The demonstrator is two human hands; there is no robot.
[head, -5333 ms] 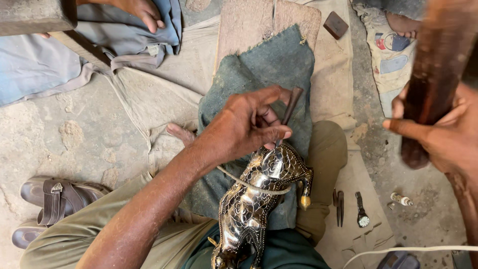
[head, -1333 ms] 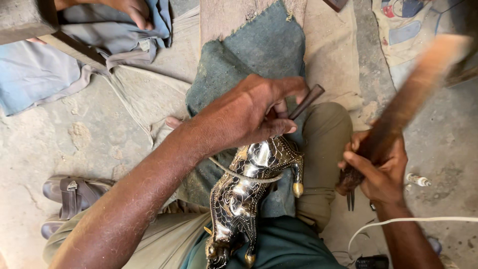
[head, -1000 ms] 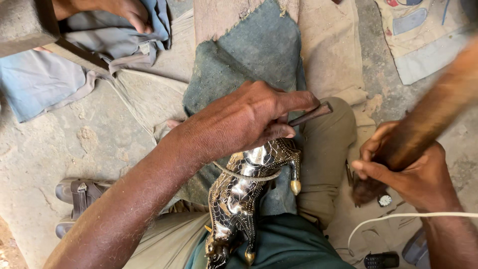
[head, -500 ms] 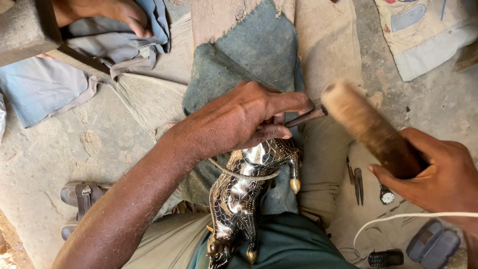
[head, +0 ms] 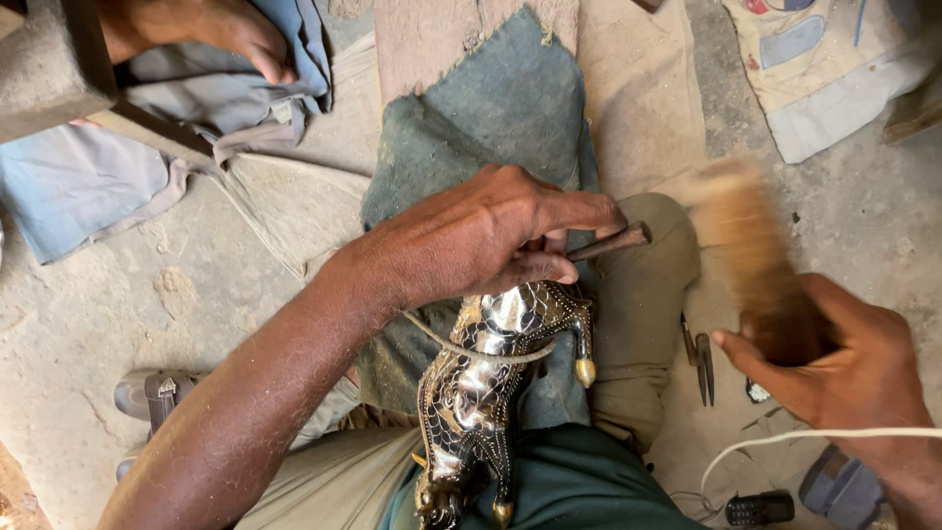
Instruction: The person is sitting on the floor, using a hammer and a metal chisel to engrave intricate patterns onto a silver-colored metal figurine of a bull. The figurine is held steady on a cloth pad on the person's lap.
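A dusty concrete floor (head: 118, 324) fills the frame, and over it, from the top centre downward, lies a tan cloth (head: 638, 88) with a frayed grey-green cloth (head: 491, 128) spread on top of it, reaching down onto the person's lap. In the upper left a heap of blue fabric (head: 88, 186) lies crumpled beside a dark block cut off by the frame's corner, and another person's bare foot (head: 235, 34) rests on that fabric, the leg out of view. In the upper right a pale patched cloth (head: 834, 69) is cut by the edge. The person's olive trousers (head: 638, 324) and dark green garment (head: 589, 486) fill the bottom centre. Across the middle runs the left hand (head: 481, 240), fingers closed around a thin dark metal punch (head: 613, 240) whose butt end sticks out to the right; its working tip is hidden under the fingers. Just beneath that hand, in the lower centre, lies the metal animal figurine (head: 486, 378), silvery with fine dark patterning and brass-tipped feet, braced on the lap with a cord looped over its body; its head end is hard to make out among the clothing. At the right the right hand (head: 844, 378) is clenched on a wooden mallet (head: 751, 255), which is smeared by motion so its head has no clear outline. Below it a white cable (head: 785, 442) crosses, small pliers (head: 702, 358) lie on the cloth, a dark phone (head: 760, 508) sits at the bottom edge, and a sandal (head: 152, 393) shows at lower left.
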